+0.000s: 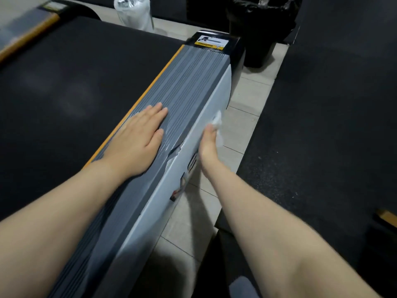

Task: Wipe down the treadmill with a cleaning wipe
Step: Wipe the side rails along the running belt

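Head view: left hand (pixel 137 134) flat on treadmill (pixel 189 87) rail; right hand (pixel 208 143) grips wipe (pixel 217 122); bin (pixel 262 29) beyond.

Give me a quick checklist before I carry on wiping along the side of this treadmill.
1. Wipe held in right hand: ok.
2. Wipe against the pale side panel: ok.
3. Left hand flat on the ribbed grey rail, steadying: ok.
4. Panel ahead, toward the black end cap, unobstructed: ok.
5. Wipe moist enough: cannot tell.
6. Bin nearby for disposal: ok.
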A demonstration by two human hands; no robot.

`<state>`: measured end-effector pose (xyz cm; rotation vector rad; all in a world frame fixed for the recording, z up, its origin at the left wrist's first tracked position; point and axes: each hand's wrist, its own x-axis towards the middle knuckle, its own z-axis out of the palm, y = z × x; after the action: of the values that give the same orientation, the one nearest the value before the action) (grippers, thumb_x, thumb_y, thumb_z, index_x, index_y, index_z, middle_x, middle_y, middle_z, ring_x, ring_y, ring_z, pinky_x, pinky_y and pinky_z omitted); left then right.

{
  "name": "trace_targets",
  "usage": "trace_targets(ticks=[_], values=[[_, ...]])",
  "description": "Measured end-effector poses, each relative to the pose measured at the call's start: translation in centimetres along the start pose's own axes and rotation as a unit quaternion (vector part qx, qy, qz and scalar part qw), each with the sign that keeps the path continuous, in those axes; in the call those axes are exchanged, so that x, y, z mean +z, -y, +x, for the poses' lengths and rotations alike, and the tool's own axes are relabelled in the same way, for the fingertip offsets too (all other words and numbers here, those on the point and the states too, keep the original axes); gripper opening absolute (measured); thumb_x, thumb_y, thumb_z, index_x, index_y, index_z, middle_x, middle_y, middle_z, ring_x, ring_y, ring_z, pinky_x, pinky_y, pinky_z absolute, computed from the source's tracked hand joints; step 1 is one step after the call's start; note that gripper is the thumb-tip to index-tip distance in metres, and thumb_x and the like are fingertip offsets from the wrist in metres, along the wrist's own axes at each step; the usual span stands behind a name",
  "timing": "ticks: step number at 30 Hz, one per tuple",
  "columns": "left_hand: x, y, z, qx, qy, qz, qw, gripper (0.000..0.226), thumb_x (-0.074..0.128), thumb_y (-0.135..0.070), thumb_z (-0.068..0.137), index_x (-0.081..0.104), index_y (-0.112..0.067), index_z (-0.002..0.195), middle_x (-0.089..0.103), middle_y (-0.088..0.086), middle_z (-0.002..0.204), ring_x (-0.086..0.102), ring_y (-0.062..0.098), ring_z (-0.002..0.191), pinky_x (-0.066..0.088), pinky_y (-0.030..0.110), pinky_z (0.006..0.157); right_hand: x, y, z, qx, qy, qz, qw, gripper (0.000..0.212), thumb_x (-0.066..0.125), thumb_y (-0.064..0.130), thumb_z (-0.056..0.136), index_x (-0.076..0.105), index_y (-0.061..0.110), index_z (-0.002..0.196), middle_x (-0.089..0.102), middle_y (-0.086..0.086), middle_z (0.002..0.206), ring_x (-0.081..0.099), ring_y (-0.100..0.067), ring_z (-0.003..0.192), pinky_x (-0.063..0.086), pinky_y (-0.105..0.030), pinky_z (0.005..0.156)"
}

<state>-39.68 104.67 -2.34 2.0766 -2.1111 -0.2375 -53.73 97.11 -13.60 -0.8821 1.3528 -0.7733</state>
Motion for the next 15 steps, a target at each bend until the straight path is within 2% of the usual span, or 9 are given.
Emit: trace_targets(ticks=[1, 2, 5, 7, 9, 11, 13, 15], values=[[0.1, 0.0, 0.0, -0.001, -0.004, -0.002, 1.0, 0.053, 0.025, -0.035, 0.103, 0.023, -0.024, 0.156, 0.016, -0.01, 0.163, 0.009, 0.006, 0.15, 0.003, 0.023, 0.12, -0.3, 0.0, 0.9, 0.084, 0.02, 0.023, 0.996, 0.084, 0.019, 0.077, 0.082, 0.011, 0.035, 0.155, 0.026, -0.004, 0.16, 0.025, -0.031, 0.145, 0.019, -0.051, 0.119], [0.0, 0.0, 0.1, 0.0, -0.008, -0.005, 1.0, 0.051, 0.027, -0.032, 0.105, 0.023, -0.024, 0.156, 0.016, -0.008, 0.163, 0.01, 0.008, 0.15, 0.003, 0.025, 0.121, 0.0, -0.3, 1.2, 0.124, 0.022, 0.042, 0.991, 0.093, 0.019, 0.08, 0.075, 0.016, 0.033, 0.154, 0.032, -0.005, 0.157, 0.031, -0.031, 0.142, 0.023, -0.053, 0.117], [-0.1, -0.4, 0.4, 0.006, -0.016, -0.013, 1.0, 0.05, 0.032, -0.026, 0.106, 0.025, -0.02, 0.156, 0.018, -0.003, 0.164, 0.012, 0.013, 0.151, 0.005, 0.028, 0.121, 1.6, -1.2, 0.8, 0.128, -0.023, 0.032, 0.991, 0.109, 0.014, 0.09, 0.056, 0.017, 0.039, 0.152, 0.032, 0.003, 0.157, 0.031, -0.032, 0.142, 0.022, -0.059, 0.113], [-0.2, -0.4, 0.2, 0.004, -0.024, -0.017, 1.0, 0.05, 0.032, -0.025, 0.106, 0.027, -0.017, 0.155, 0.02, 0.0, 0.163, 0.014, 0.016, 0.151, 0.007, 0.029, 0.121, 2.7, 0.0, -3.8, 0.101, -0.032, 0.01, 0.994, 0.101, 0.014, 0.087, 0.061, 0.012, 0.042, 0.152, 0.024, 0.008, 0.16, 0.023, -0.032, 0.145, 0.02, -0.06, 0.113], [-0.2, -0.3, 0.3, 0.008, -0.032, -0.035, 0.999, 0.048, 0.033, -0.022, 0.105, 0.032, -0.014, 0.153, 0.025, 0.003, 0.162, 0.019, 0.018, 0.15, 0.011, 0.031, 0.121, 3.6, 1.0, -9.6, -0.027, -0.023, -0.004, 0.999, 0.078, 0.021, 0.067, 0.088, 0.002, 0.032, 0.156, 0.007, 0.006, 0.164, 0.008, -0.023, 0.15, 0.013, -0.053, 0.119], [-0.4, -0.7, 0.1, 0.01, -0.045, -0.089, 0.995, 0.047, 0.035, -0.02, 0.102, 0.04, -0.012, 0.148, 0.033, 0.005, 0.158, 0.026, 0.018, 0.147, 0.017, 0.028, 0.12, 4.1, 0.2, -14.9, -0.192, 0.006, -0.066, 0.979, 0.063, 0.026, 0.043, 0.104, 0.0, 0.02, 0.157, -0.008, 0.004, 0.164, -0.01, -0.011, 0.15, -0.002, -0.036, 0.123], [-0.9, -0.9, -0.9, -0.005, -0.069, -0.159, 0.985, 0.045, 0.037, -0.014, 0.101, 0.045, -0.011, 0.145, 0.04, 0.005, 0.154, 0.034, 0.015, 0.143, 0.02, 0.012, 0.113, 4.3, -2.1, -18.1, -0.31, 0.024, -0.133, 0.941, 0.058, 0.026, 0.034, 0.106, 0.002, 0.019, 0.156, -0.01, 0.006, 0.164, -0.016, -0.004, 0.148, -0.007, -0.029, 0.121], [-1.4, -0.8, -2.9, -0.02, -0.093, -0.188, 0.978, 0.044, 0.038, -0.006, 0.101, 0.045, -0.009, 0.145, 0.042, 0.003, 0.15, 0.037, 0.01, 0.138, 0.016, -0.007, 0.098, 4.0, -4.1, -18.0, -0.315, 0.02, -0.128, 0.94, 0.057, 0.027, 0.03, 0.106, 0.002, 0.021, 0.157, -0.005, 0.009, 0.164, -0.011, -0.001, 0.148, 0.0, -0.034, 0.123]])
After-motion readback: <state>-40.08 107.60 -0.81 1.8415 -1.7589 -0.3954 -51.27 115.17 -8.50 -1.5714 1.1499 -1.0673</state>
